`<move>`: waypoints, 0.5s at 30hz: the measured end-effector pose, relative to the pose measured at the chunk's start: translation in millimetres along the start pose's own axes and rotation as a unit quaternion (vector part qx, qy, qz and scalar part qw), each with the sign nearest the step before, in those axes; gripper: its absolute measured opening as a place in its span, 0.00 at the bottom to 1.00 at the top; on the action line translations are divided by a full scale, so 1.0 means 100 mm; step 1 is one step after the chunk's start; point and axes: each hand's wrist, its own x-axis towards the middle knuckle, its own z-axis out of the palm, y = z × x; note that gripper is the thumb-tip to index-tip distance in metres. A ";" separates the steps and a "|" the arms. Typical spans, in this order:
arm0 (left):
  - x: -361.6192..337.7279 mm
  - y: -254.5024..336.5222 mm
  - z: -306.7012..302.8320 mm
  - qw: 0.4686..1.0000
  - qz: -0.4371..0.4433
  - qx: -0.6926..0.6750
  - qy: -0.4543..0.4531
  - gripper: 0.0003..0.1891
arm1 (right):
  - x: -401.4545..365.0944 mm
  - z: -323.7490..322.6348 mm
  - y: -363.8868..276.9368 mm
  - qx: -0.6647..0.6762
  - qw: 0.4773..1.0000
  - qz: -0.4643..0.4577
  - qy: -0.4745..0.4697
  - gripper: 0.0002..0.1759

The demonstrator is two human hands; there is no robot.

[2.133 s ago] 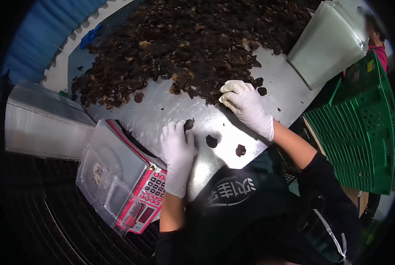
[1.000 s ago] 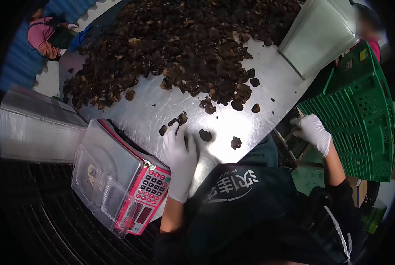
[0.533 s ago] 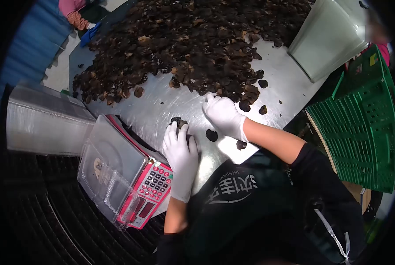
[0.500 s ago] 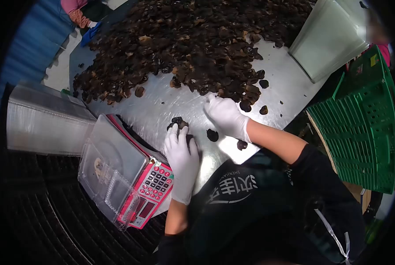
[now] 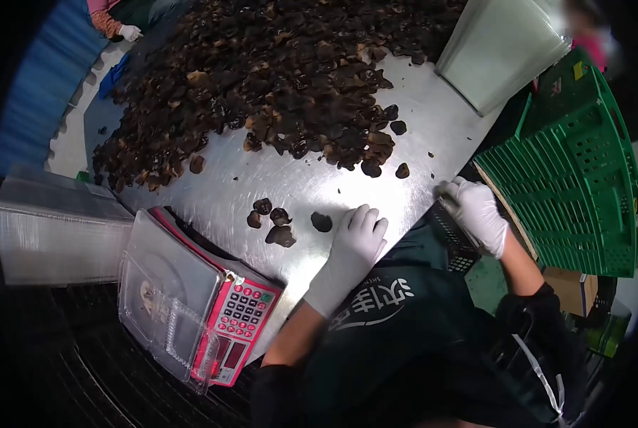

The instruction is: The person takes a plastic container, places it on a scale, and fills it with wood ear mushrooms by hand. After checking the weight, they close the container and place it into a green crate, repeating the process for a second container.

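Observation:
My left hand, white-gloved, rests near the steel table's front edge with its fingers curled and pressed together; whatever lies under the fingertips is hidden. A single dark, fungus-like piece lies just left of it. Further left sits a small group of similar pieces. My right hand, also gloved, is closed at the table's right edge, above a dark crate; what it grips is too small to name. Behind both hands spreads a large heap of dark pieces on the table.
A pink scale with clear plastic lids on top stands front left, beside stacked clear containers. More stacked containers stand back right, near green crates. A person's gloved hand shows at the upper left.
My right hand has moved right from the heap to the table edge. My left hand has left the small group and shifted right. The whole view has shifted slightly.

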 end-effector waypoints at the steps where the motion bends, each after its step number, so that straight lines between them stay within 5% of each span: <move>1: 0.00 -0.01 -0.01 0.999 -0.001 0.037 -0.017 0.09 | 0.09 0.03 -0.11 0.007 0.999 -0.029 0.028 0.10; 5: -0.25 -0.07 -0.19 0.977 -0.026 0.142 -0.160 0.05 | 0.50 0.20 -0.63 0.115 0.983 -0.120 0.081 0.07; 9: -0.51 -0.06 -0.32 0.987 -0.060 0.140 -0.044 0.05 | 1.09 0.59 -1.27 0.255 0.924 -0.271 0.089 0.08; 12: -0.61 -0.07 -0.37 0.978 -0.091 0.182 -0.042 0.07 | 1.45 0.70 -1.78 0.236 0.922 -0.303 0.036 0.09; 14: -0.67 -0.08 -0.34 0.978 -0.108 0.176 -0.037 0.12 | 1.61 0.77 -2.07 0.055 0.943 -0.292 -0.147 0.10; 15: -0.69 -0.08 -0.32 0.978 -0.106 0.175 -0.036 0.12 | 1.64 0.78 -2.08 0.054 0.944 -0.290 -0.146 0.10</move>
